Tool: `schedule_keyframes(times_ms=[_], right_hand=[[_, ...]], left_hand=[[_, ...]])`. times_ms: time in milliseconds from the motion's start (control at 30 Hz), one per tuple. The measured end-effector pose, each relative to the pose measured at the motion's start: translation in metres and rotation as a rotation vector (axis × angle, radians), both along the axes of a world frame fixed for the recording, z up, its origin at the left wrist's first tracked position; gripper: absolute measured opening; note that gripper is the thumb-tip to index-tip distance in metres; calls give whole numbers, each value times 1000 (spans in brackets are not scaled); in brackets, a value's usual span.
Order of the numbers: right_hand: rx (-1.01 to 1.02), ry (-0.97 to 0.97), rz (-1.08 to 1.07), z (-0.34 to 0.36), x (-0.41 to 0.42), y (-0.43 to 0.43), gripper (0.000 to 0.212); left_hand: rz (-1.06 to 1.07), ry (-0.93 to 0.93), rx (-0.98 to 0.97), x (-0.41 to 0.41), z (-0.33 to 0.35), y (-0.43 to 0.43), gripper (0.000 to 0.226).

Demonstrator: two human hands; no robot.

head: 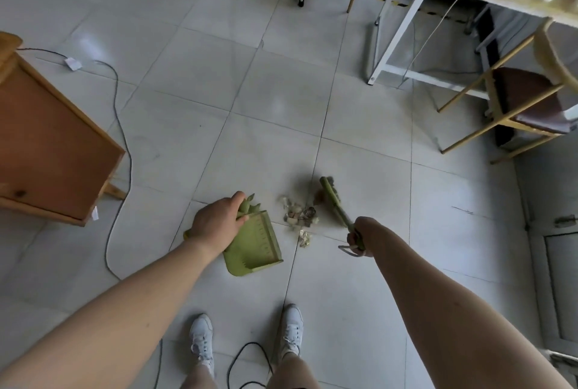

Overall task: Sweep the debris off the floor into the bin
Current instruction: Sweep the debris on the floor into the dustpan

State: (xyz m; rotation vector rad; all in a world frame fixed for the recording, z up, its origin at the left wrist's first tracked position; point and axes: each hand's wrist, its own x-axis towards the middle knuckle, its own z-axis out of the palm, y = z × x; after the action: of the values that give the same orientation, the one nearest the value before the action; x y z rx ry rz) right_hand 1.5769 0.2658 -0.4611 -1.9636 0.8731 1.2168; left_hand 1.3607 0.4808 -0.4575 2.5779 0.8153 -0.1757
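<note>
A small heap of debris, scraps of paper and wrappers, lies on the pale tiled floor between my hands. My left hand grips the handle of a green dustpan, which rests on the floor just left of the heap with its mouth turned toward it. My right hand is closed on the handle of a small green brush. The brush head sits at the heap's far right edge. No bin is in view.
A wooden cabinet stands at the left, with a black cable trailing past it. A white table frame and a wooden chair are at the right. My white shoes are below, beside another cable loop.
</note>
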Motion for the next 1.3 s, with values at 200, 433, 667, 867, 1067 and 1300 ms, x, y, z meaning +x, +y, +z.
schedule_keyframes(times_ms=[200,433,667,867,1067,1300], right_hand=[[-58,95,312,-11,29,-15,33],[-53,233,377,-7,8,-17,32],[-91,237,360,-21,-38,-31,39],[-54,16,415,-4,-61,-38,23],[44,-138,462,6,-89,-52,27],[0,-65,156,28,-117,-64,24]], left_hand=[[19,53,75,14,-8,-38,26],[61,61,88,7,-11,-71,26],[67,33,115,-16,-6,-75,29],[61,12,93,-59,-7,-75,26],[6,-25,96,-94,0,-72,25],[-17,-49,78,-126,5,-64,25]])
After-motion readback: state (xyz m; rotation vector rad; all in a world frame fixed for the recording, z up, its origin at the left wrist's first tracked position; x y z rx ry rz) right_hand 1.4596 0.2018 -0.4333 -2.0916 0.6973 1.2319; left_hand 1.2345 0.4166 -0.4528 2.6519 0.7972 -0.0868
